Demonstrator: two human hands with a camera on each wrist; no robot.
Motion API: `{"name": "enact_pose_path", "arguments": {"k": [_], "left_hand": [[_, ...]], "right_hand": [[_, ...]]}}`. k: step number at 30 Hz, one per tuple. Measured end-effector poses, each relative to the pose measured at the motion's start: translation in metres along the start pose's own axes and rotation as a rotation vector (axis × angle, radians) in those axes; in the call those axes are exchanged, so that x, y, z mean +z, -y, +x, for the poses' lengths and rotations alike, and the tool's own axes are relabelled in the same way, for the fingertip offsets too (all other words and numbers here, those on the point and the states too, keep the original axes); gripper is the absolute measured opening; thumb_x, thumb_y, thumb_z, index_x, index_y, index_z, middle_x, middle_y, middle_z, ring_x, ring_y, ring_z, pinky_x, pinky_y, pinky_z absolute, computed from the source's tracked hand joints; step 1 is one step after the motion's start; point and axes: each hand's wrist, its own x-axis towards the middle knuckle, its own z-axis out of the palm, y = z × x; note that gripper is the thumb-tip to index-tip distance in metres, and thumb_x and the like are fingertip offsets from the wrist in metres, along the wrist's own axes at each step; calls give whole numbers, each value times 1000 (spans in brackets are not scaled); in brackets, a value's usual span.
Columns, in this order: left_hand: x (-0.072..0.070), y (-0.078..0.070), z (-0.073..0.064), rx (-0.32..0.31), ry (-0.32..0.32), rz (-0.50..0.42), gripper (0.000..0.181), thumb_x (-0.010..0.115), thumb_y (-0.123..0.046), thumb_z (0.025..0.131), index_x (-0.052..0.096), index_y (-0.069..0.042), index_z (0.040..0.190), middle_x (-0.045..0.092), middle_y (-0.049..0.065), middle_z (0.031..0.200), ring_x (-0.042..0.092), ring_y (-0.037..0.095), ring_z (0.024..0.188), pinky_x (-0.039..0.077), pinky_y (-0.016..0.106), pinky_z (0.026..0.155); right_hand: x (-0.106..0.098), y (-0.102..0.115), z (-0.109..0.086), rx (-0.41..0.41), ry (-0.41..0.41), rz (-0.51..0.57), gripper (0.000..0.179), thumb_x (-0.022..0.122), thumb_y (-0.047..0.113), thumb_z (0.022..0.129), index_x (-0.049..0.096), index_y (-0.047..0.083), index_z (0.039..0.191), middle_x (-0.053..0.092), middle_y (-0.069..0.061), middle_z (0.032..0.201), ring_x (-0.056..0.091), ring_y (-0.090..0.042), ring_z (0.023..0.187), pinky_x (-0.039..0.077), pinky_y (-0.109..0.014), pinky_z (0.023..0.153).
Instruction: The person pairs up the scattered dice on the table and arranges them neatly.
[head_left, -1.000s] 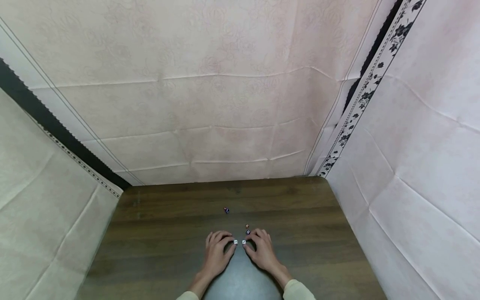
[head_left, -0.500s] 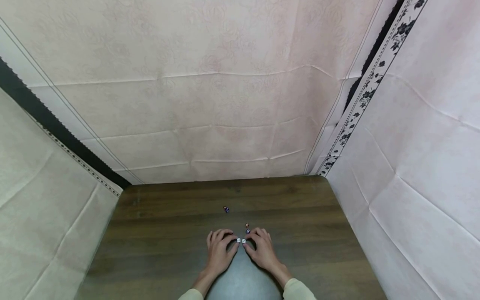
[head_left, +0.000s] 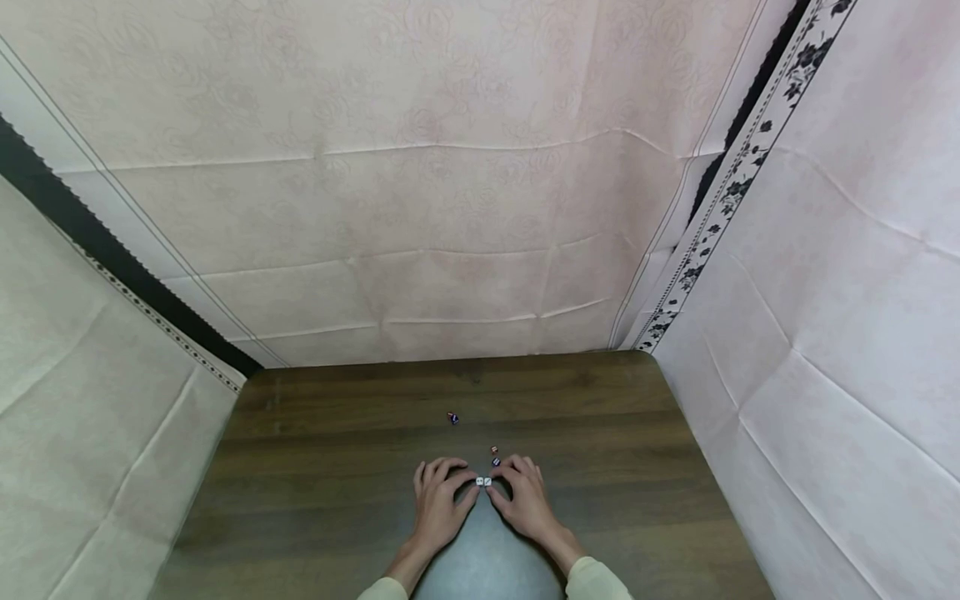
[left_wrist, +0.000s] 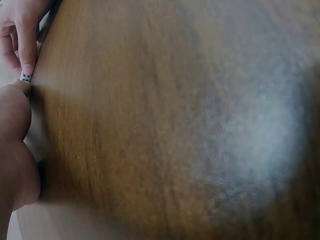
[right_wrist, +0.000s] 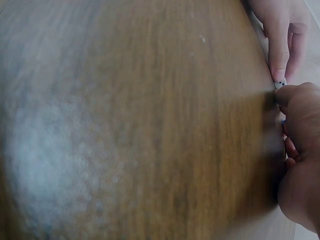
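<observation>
In the head view two small white dice stand side by side on the table, touching or nearly so. My left hand pinches the left white die between thumb and forefinger. The right white die is held the same way by my right hand. Just beyond the right fingertips lie a blue die and an orange die. Both wrist views catch a white die with black dots where the fingertips meet; fingers hide much of it.
Farther back on the wooden table lies a dark blue die with a small reddish thing against it. Pale cloth hangs behind the table and along both sides.
My left hand has moved right with its white die, closing the gap to the other white die. The right hand has stayed in place.
</observation>
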Motion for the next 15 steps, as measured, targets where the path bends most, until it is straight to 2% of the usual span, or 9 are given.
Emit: {"name": "enact_pose_path", "arguments": {"k": [9, 15], "left_hand": [[4, 4, -1, 37, -30, 19, 15, 95, -23, 92, 89, -23, 105, 78, 3, 127, 62, 34, 129, 28, 83, 118], [5, 5, -1, 37, -32, 16, 15, 95, -24, 92, 89, -24, 106, 77, 2, 128, 61, 35, 129, 28, 83, 118]], "right_hand": [[3, -2, 0, -29, -36, -1, 18, 96, 14, 91, 84, 16, 104, 70, 3, 106, 57, -14, 99, 43, -34, 84], [3, -1, 0, -10, -14, -6, 18, 96, 15, 91, 84, 18, 105, 70, 3, 107, 58, -14, 100, 43, -34, 85]]}}
